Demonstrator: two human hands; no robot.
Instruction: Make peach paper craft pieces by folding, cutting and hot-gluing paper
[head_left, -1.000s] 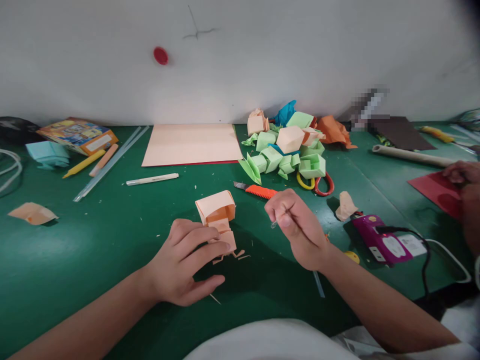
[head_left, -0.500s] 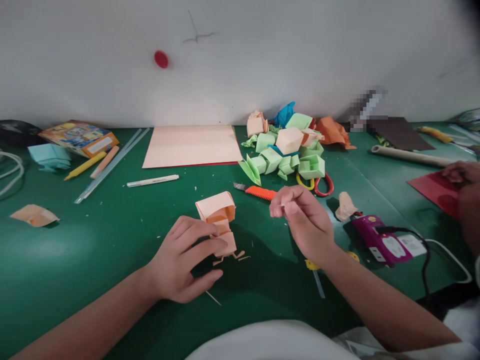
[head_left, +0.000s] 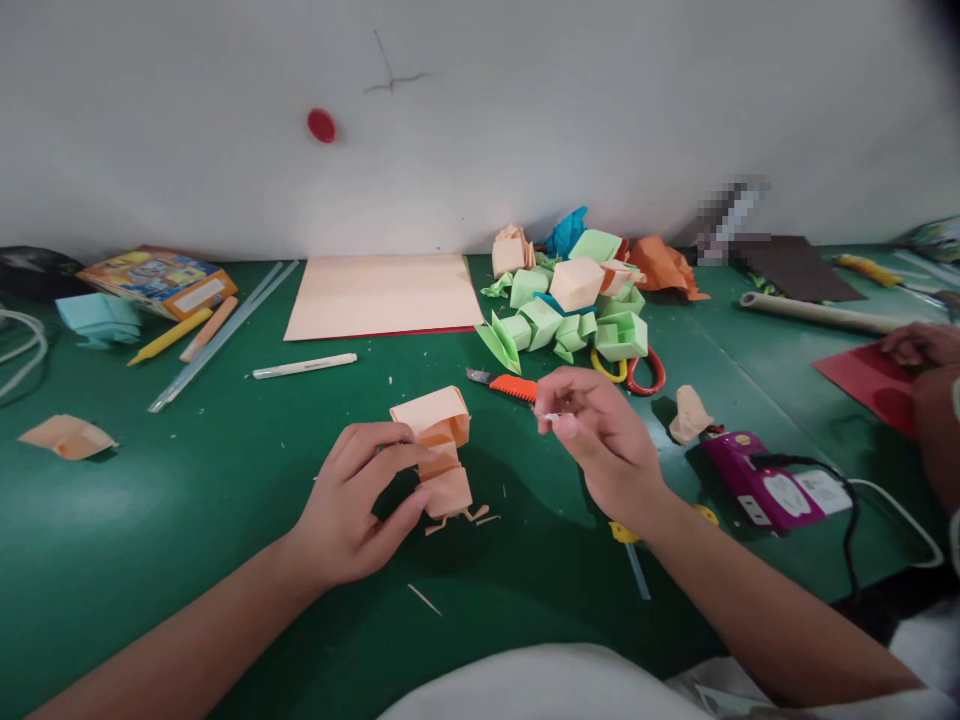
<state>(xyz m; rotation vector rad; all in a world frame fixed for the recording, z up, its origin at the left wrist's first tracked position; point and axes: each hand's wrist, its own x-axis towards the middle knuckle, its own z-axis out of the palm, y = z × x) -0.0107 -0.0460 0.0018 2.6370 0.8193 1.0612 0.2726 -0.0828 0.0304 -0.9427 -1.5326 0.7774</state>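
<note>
A folded peach paper figure [head_left: 448, 490] with a boxy top and thin curled paper legs is on the green table. My left hand [head_left: 360, 500] grips its left edge between the fingers and thumb; the fingers cover part of its side. Raised to the right of the figure, my right hand [head_left: 600, 440] pinches a tiny whitish scrap [head_left: 553, 416], too small to name. Just behind that hand lies an orange utility knife [head_left: 514, 387] with its blade showing, partly hidden by the fingers. Thin paper strips [head_left: 424, 599] lie near the figure.
Folded green paper boxes [head_left: 544, 322], scissors [head_left: 646, 372] and a peach sheet [head_left: 382, 297] are at the back. A white pen [head_left: 305, 366] lies left; a purple power box [head_left: 761, 480] with cables sits right. Another person's hand [head_left: 919, 345] rests on red paper [head_left: 862, 385].
My left thumb has moved up against the figure, closing the hand on its edge. My right hand has shifted slightly left, and the pinched scrap shows more clearly.
</note>
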